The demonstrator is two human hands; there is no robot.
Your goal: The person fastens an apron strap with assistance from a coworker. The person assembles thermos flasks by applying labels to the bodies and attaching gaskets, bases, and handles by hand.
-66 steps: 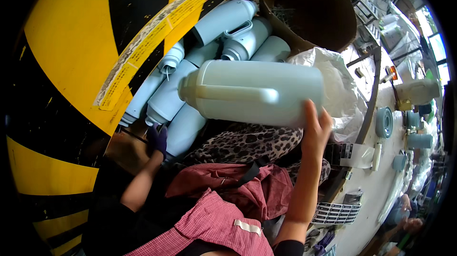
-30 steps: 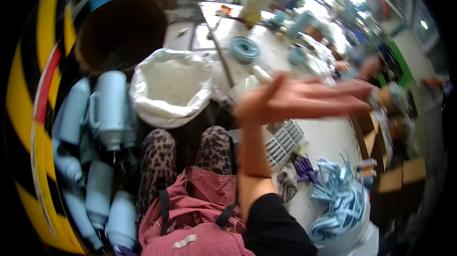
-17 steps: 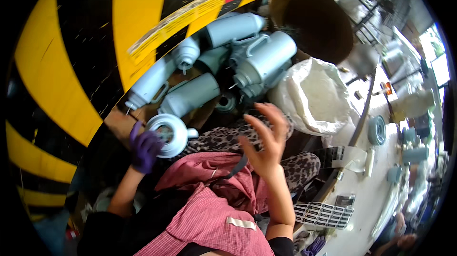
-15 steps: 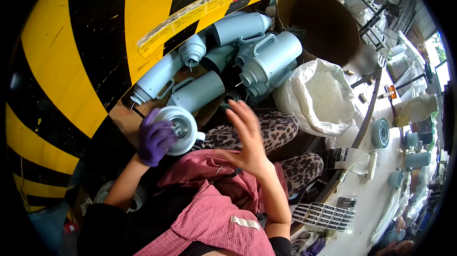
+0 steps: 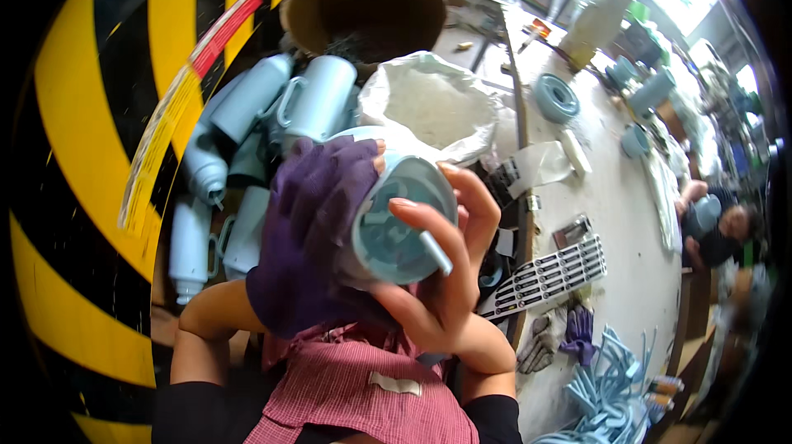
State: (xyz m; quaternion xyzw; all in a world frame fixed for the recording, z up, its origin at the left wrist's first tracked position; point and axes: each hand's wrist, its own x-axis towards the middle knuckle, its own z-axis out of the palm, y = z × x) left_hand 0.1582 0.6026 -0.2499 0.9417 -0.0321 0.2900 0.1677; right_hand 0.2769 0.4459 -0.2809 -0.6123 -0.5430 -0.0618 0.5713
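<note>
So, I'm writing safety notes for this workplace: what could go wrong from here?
The light blue container could slip if the gloved left hand loosens. If dropped, it might knock the flasks piled at the left. The right hand, bare at the open mouth, might get scraped.

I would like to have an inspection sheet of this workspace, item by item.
Surface: white worktable at right, partly covered.
Job's things: pale-blue container, round end facing the camera; flask bodies piled at left.
Clutter: label sheet, loose purple glove, tangled pale-blue strips on the worktable.
Hands: left hand, purple-gloved, and right hand, bare, both on the container.
Cables: nothing clearly seen.
Surroundings: yellow-and-black panel at left; white sack ahead.
</note>
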